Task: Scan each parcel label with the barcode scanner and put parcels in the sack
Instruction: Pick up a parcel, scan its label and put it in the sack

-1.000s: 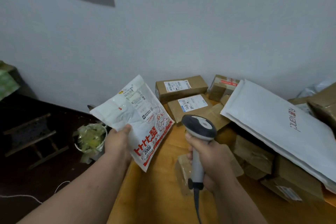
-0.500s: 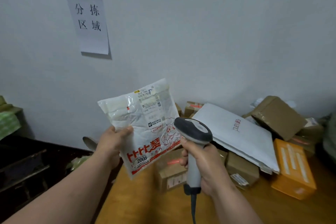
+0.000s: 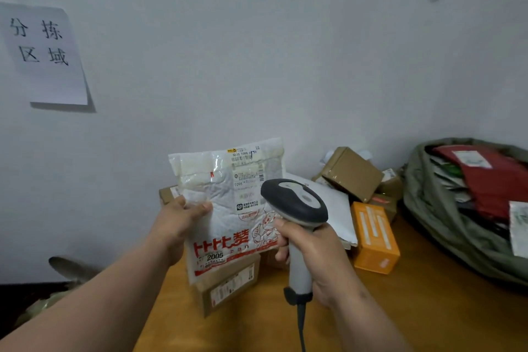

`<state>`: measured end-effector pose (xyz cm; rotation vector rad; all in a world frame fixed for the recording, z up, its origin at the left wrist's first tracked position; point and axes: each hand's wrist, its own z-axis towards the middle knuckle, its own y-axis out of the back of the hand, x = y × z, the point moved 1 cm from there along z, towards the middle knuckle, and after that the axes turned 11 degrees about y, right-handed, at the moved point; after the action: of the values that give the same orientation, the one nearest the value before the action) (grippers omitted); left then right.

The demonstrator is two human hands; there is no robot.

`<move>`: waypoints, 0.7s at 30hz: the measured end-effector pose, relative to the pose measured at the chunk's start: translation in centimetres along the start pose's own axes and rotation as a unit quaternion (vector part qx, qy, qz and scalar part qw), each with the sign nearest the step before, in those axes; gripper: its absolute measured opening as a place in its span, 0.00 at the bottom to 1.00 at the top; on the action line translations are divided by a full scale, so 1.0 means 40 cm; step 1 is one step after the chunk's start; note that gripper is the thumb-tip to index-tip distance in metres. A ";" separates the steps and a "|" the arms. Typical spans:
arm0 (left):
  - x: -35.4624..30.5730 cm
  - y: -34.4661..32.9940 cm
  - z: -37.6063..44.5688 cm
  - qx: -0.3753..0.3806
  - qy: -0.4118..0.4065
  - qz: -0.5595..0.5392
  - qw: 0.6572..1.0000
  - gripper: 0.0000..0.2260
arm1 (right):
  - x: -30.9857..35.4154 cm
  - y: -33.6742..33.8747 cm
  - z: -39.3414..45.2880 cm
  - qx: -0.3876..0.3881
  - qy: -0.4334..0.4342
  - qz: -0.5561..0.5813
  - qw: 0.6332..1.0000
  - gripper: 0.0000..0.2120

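Parcel in white plastic [image 3: 228,203], printed with red characters and "2005" near its lower edge, stands upright above the tabletop [image 3: 257,328], held at its left edge by the left hand [image 3: 180,217], whose grip pinches it with the thumb across the front. Its shipping label [image 3: 245,174] faces the camera. The right hand [image 3: 311,254] has its grip wrapped round the handle of the barcode scanner [image 3: 294,206], whose dark head sits just in front of the parcel's right side. At far right the grey-green sack [image 3: 428,208] lies open on the tabletop with a red parcel [image 3: 491,180] and others inside. Between sack and hands are an orange box [image 3: 374,240], brown cartons [image 3: 351,171] and a white mailer [image 3: 337,208]. A paper sign [image 3: 43,51] hangs on the wall.
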<state>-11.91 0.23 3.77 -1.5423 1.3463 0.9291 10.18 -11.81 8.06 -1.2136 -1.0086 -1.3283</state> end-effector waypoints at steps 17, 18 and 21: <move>-0.003 -0.045 0.018 0.035 0.024 0.022 0.999 0.11 | 0.000 0.029 -0.008 -0.042 0.028 -0.001 0.999 0.07; -0.003 -0.046 0.017 0.036 0.024 0.023 0.999 0.11 | 0.001 0.029 -0.008 -0.041 0.032 -0.005 0.999 0.07; -0.003 -0.048 0.016 0.035 0.024 0.026 0.999 0.10 | 0.005 0.031 -0.008 -0.038 0.039 -0.012 0.998 0.07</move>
<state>-10.01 0.94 3.93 -1.4904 1.4446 0.8724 11.37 -12.33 8.16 -1.2003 -0.9272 -1.4319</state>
